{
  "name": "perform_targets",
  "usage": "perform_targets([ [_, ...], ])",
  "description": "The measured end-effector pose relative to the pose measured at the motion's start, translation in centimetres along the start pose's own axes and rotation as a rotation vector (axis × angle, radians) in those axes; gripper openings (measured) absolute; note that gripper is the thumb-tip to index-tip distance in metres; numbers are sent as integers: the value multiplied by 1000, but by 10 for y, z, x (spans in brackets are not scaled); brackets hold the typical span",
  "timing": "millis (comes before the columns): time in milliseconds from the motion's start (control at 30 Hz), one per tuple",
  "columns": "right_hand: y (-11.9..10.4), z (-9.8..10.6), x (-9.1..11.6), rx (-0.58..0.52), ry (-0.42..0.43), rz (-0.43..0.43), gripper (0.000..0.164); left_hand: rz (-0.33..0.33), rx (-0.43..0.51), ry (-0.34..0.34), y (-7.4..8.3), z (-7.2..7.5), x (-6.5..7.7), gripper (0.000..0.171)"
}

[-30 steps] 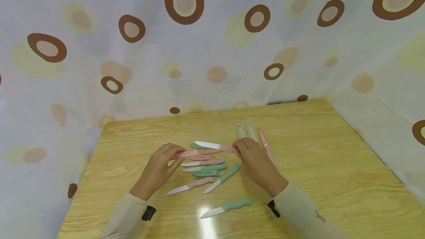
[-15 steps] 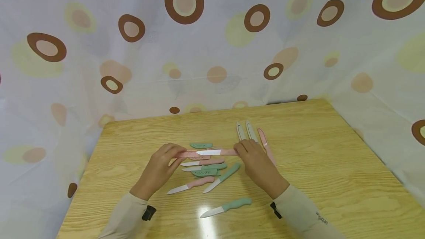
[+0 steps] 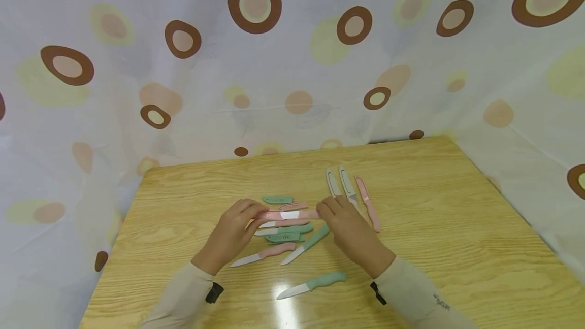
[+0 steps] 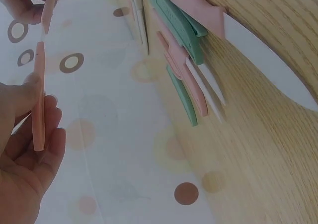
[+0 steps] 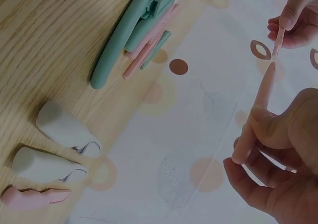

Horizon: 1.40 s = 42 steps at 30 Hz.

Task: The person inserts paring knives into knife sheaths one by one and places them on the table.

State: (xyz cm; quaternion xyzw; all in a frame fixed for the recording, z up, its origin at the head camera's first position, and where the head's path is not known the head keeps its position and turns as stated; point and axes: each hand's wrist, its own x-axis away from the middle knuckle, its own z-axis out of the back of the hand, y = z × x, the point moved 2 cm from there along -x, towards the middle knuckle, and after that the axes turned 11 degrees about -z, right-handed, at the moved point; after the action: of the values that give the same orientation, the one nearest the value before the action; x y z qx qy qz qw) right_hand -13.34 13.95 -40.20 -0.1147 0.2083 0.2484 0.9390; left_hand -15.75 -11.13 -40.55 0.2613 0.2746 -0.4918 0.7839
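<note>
My left hand [image 3: 235,227] pinches a pink knife sheath [image 4: 39,100] between thumb and fingers. Opposite it, my right hand [image 3: 352,232] grips the pink handle [image 5: 261,100] of a paring knife with a white blade [image 3: 290,215]. The blade's front part is hidden in the sheath's mouth, and a short white stretch shows between sheath and handle. Both are held level above the table. Beneath them lie another pink knife [image 3: 292,223], a green knife [image 3: 299,228] and a green sheath [image 3: 283,237]. A pink sheath [image 3: 294,206] and a green sheath [image 3: 278,200] lie just behind.
Toward the front lie a bare pink knife [image 3: 276,250], a green knife [image 3: 315,239] and another green knife [image 3: 326,281]. Back right are two white sheathed knives [image 3: 347,183] and a pink sheathed knife [image 3: 367,204]. A patterned curtain [image 3: 205,85] borders the wooden table [image 3: 434,207].
The blade, earlier apart from the sheath and tilted, has come level and slid partly into it. My left hand has moved right with the sheath, toward the knife.
</note>
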Motion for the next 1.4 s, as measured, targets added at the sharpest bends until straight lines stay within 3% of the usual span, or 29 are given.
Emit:
perform_targets([
  [400, -14, 1, -2, -36, 1, 24, 46, 10, -7, -5, 4, -9, -6, 20],
  [833, -7, 2, -7, -34, 65, 5, 39, -23, -6, -19, -4, -8, -18, 21],
  [1100, 6, -14, 4, -11, 74, -12, 37, -14, 11, -169, -9, -28, -21, 21],
  [1267, 23, -23, 15, -15, 12, -117, 24, 64, 103, -227, -24, -38, -24, 30],
  [1400, 46, -22, 26, -61, -11, -243, 22, 178, 84, -223, -40, -38, -24, 27],
])
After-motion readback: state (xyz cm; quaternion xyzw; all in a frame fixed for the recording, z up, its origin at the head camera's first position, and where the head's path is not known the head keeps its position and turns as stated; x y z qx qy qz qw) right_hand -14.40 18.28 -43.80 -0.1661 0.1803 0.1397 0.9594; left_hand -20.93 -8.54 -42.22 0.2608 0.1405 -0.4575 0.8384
